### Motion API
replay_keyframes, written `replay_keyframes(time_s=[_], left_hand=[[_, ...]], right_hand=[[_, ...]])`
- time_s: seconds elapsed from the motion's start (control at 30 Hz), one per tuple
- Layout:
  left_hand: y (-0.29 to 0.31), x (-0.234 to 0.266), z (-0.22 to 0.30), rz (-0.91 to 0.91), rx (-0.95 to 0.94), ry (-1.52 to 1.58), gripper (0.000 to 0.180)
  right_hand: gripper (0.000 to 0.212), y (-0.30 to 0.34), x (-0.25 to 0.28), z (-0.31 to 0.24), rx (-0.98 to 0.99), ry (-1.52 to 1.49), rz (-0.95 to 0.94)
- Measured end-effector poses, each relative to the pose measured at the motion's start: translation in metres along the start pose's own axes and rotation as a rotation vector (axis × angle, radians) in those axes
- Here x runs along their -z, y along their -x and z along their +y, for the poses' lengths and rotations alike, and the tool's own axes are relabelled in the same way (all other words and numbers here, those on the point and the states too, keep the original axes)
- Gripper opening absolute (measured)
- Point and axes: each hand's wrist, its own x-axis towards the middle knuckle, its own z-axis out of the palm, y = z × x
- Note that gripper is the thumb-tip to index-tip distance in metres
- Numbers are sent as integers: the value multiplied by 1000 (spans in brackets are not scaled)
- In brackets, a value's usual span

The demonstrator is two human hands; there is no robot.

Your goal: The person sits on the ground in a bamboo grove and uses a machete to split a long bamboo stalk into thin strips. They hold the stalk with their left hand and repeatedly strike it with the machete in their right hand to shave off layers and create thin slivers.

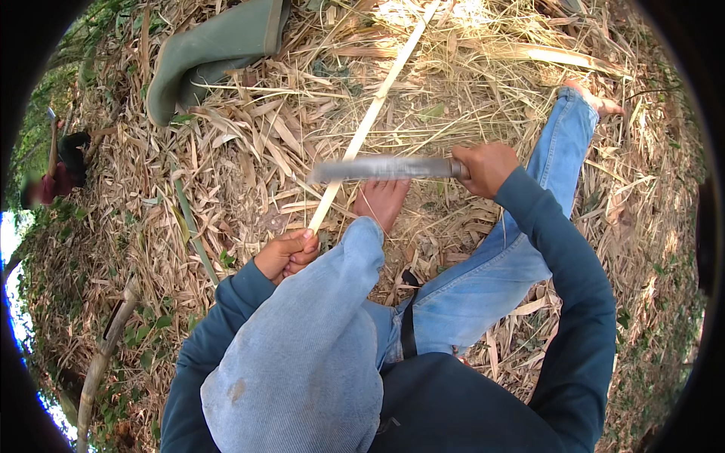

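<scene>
My left hand (pixel 289 254) is closed round the near end of a long, pale bamboo strip (pixel 371 113), beside my raised knee. The strip slants away from me toward the far side, over the litter. In my right hand (pixel 487 167) is the handle of a machete (pixel 389 168), fingers wrapped round it. Its broad grey blade points left and crosses over the strip, a short way beyond my left hand. Motion blurs the blade's tip, and whether the edge touches the strip I cannot tell. My bare foot (pixel 381 202) is just below the blade.
Green rubber boots (pixel 215 49) lie at the far left. Dry leaves and thin shavings (pixel 483 98) cover the ground. A green stalk (pixel 195 226) and a thicker pole (pixel 106 355) lie to the left. Another person (pixel 60 170) is at the far left edge. My other leg (pixel 521 226) stretches out right.
</scene>
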Motion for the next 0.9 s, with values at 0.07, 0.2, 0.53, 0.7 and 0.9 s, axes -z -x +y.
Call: replay_keyframes(time_s=[0.07,0.2,0.53,0.7,0.9], left_hand=[[2,0,-4,0,-1,4,32],[-8,-9,7,-46,4,25,31],[-11,1,-10,-44,24,78,30],[-16,-13,22,-180,5,211,30],[-15,-11,15,-72,3,53,30]], right_hand=[[18,-6,17,3,37,188,-49],[17,-31,16,49,-206,122,130],[18,-15,7,25,-1,228,-41],[19,-30,20,54,-250,43,86],[17,3,-2,23,-40,-48,-124]])
